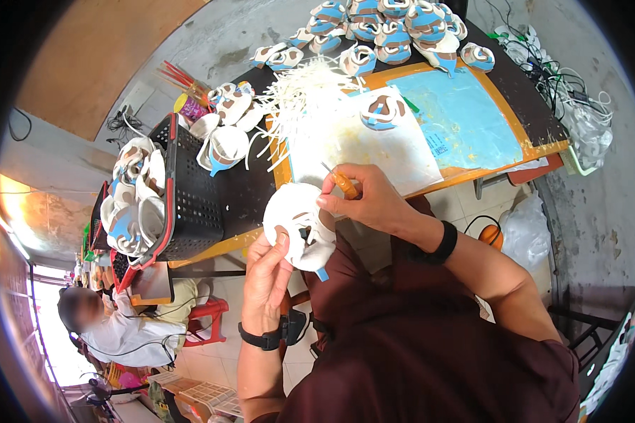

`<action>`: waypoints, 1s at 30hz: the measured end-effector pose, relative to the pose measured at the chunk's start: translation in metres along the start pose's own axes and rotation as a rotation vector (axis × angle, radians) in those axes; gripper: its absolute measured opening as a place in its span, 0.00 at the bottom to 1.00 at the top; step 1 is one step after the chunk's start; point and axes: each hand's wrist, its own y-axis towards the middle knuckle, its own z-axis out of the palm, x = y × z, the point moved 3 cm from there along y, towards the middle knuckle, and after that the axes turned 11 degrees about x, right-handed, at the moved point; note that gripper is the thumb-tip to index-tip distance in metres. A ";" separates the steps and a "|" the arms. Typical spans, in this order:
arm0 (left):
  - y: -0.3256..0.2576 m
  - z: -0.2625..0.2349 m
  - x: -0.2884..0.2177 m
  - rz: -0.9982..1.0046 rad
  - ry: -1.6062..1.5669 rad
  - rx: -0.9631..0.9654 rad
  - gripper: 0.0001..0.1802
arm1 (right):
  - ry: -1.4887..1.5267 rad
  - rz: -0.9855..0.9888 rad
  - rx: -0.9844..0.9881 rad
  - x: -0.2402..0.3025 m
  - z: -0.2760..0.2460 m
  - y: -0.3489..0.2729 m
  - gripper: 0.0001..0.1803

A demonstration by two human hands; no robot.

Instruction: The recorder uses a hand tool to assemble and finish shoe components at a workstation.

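Observation:
A white shoe upper point(286, 206) with a blue tab is pinched between the thumb and fingers of my left hand point(267, 262), above my lap and just off the table's near edge. Closed around an orange-handled tool point(346, 185) with a thin metal shaft is my right hand point(371, 200). The shaft points up and left, away from the upper; its exact tip is too small to make out. My right thumb and fingertips are at the upper's right rim. Another shoe upper point(382, 111), white, brown and blue, lies on the white sheet point(331, 144) beyond my hands.
White laces point(303, 95) are heaped left of the sheet. Shoe uppers point(395, 32) are stacked at the far edge. A black basket point(196, 197) of uppers stands left. A blue sheet point(466, 116) covers the right side. One seated person point(130, 331) is at lower left.

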 end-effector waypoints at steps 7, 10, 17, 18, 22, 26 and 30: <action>0.000 0.000 0.009 -0.078 -0.138 0.108 0.13 | -0.054 -0.007 0.038 -0.013 0.004 0.006 0.19; -0.001 0.000 0.009 -0.089 -0.094 0.149 0.10 | 0.020 -0.046 0.027 -0.014 0.004 0.007 0.19; -0.005 0.002 0.009 -0.005 -0.235 0.335 0.14 | 0.441 0.098 0.125 0.006 0.011 0.003 0.18; -0.009 0.005 0.008 -0.004 -0.235 0.336 0.14 | 0.503 0.125 0.108 0.006 0.012 0.003 0.18; -0.011 0.015 0.006 -0.132 -0.656 0.119 0.21 | 0.596 0.160 0.126 0.006 0.011 0.000 0.18; -0.013 -0.007 0.023 -0.066 -0.403 0.290 0.24 | 0.425 0.079 0.163 0.005 0.017 0.001 0.18; -0.008 0.022 0.011 -0.029 -0.250 0.130 0.22 | 0.263 -0.061 0.140 0.009 0.015 0.001 0.17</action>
